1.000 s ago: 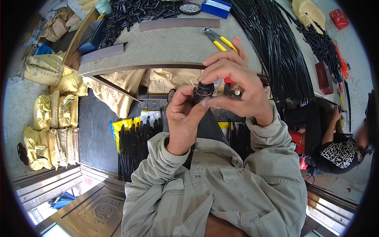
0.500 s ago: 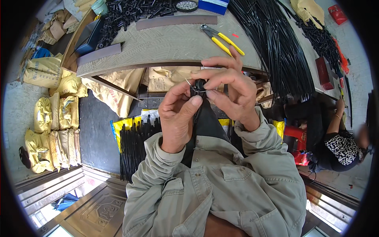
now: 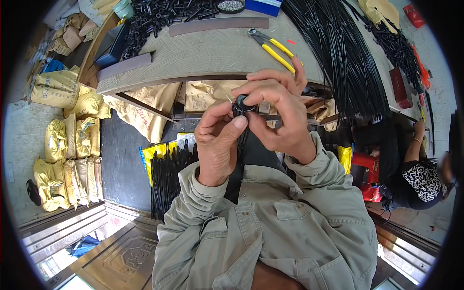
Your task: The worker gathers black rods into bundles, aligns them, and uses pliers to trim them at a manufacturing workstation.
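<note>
Raised in front of my chest, a small black rounded part [image 3: 239,107] sits between my fingertips. My left hand [image 3: 216,142] is closed, pinching the part's left side between thumb and fingers. Thumb and index finger of my right hand [image 3: 282,108] grip it from the right, while the other fingers stretch out above. A thin pale wire end [image 3: 229,98] pokes up at the upper left of the part, and a fine bright strand crosses it. Fingertips hide much of its shape. Beyond my right hand, end-cutting pliers [image 3: 275,48] with yellow handles lie on the workbench [image 3: 208,50].
Long black cables [image 3: 345,63] drape over the bench's right side. Loose black tubular parts [image 3: 169,12] are heaped at the back, behind a flat metal strip [image 3: 220,26]. Black rods [image 3: 169,183] stand below left. Yellowish sacks [image 3: 72,145] line the left wall. A person [image 3: 420,174] sits at right.
The whole view has shifted slightly. My right fingers have bent a little and moved closer over the black part; both hands still grip it.
</note>
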{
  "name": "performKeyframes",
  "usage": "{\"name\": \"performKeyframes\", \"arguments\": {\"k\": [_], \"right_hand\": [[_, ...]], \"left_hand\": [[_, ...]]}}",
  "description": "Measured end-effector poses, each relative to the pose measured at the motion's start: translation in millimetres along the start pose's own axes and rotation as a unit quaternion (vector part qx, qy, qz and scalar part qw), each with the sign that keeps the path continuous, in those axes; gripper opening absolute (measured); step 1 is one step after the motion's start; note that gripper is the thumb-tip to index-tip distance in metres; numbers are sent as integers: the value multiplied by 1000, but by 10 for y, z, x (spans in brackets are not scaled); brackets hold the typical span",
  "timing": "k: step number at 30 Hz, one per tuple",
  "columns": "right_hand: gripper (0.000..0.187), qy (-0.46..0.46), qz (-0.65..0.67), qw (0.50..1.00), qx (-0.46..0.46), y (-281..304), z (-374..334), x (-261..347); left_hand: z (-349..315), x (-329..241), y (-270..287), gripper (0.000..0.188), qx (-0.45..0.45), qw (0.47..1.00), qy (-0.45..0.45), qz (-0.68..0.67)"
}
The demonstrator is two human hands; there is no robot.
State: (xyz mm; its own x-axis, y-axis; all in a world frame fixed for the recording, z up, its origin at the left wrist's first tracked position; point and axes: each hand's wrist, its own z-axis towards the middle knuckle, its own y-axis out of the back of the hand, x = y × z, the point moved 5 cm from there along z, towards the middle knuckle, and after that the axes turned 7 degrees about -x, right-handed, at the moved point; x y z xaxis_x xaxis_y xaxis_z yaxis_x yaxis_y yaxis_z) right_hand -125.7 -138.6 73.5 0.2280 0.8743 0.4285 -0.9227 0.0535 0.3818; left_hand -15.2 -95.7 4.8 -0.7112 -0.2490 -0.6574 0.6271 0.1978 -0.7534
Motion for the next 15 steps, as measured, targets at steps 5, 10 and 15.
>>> {"name": "performKeyframes", "arguments": {"k": [5,10,15], "right_hand": [[20,-22,57,998,-14,-5,-6,-74],[25,-15,122,992,-38,-22,-38,-174],[25,-25,153,988,-4,-12,-16,-220]], "left_hand": [[4,-15,-21,30,-6,1000,-4,6],[12,-15,-23,31,8,1000,5,6],[14,-31,-32,31,22,999,5,28]]}}
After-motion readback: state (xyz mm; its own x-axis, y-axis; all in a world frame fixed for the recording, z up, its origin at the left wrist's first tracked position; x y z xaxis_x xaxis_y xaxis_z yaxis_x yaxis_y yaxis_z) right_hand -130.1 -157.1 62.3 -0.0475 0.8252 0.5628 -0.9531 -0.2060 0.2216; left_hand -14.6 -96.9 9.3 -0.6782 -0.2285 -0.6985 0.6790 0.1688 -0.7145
